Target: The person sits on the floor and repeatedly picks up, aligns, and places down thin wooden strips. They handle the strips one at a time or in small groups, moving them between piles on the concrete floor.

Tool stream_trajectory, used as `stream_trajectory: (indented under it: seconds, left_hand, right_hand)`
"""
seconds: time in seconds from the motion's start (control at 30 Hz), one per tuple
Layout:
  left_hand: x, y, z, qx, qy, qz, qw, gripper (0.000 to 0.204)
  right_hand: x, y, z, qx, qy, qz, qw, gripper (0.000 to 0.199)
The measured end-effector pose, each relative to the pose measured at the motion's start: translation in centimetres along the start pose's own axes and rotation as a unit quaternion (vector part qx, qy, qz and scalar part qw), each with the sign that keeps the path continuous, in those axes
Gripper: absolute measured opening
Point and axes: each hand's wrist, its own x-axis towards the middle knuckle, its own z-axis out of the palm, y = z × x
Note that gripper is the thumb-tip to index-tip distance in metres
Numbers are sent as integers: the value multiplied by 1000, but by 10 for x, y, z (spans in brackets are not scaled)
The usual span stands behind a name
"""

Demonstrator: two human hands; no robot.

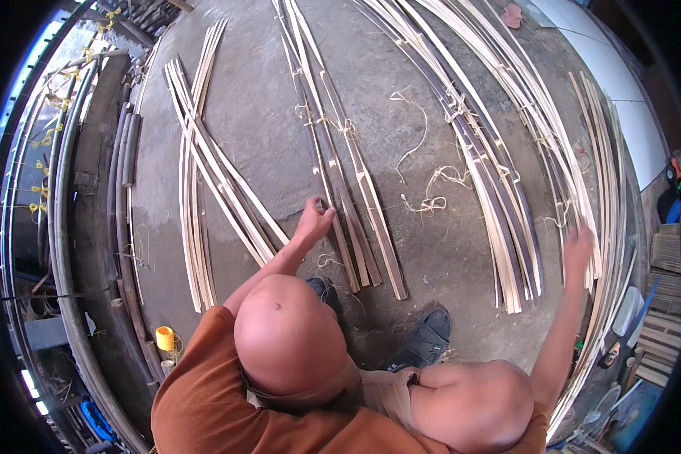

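Note:
Three split bamboo strips (378,227) lie in a loose group on the floor before me, tied partway up with thin fibre. My left hand (315,220) is at the left edge of this group, its fingers curled in toward the thumb; anything between them is hidden. Far to the right, my right hand (578,248) reaches to the near end of a long bundle of pale bamboo strips (575,163). Motion blurs its fingers, so its grip is unclear. A tied bundle of dark and pale bamboo strips (499,204) lies between the two hands.
Crossed pale strips (197,144) lie at left. Loose fibre ties (429,203) are on the concrete floor (250,91). Bamboo poles (68,189) line the left side, near a yellow spool (165,337). My sandalled foot (424,340) is close by. Stacked slats (662,333) stand at right.

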Motion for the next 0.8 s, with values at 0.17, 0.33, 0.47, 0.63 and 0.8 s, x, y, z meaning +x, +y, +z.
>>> stream_trajectory:
  seconds: [0.17, 0.33, 0.47, 0.63, 0.8]
  left_hand:
    - [3, 15, 14, 2, 25, 16, 1000, 72]
    - [8, -15, 34, -20, 57, 75, 995, 75]
    - [5, -26, 25, -91, -3, 70, 993, 66]
    - [2, -16, 14, -195, -51, 12, 979, 64]
    - [1, -8, 8, -239, -68, -22, 968, 57]
  right_hand:
    - [-66, -215, 6, 254, -152, -97, 950, 32]
    - [-143, -283, 74, 353, -384, -91, 848, 23]
    - [-147, -307, 92, 384, -417, -54, 822, 18]
    - [-145, -314, 91, 389, -454, -41, 800, 20]
    - [-151, -316, 98, 368, -452, -24, 812, 23]
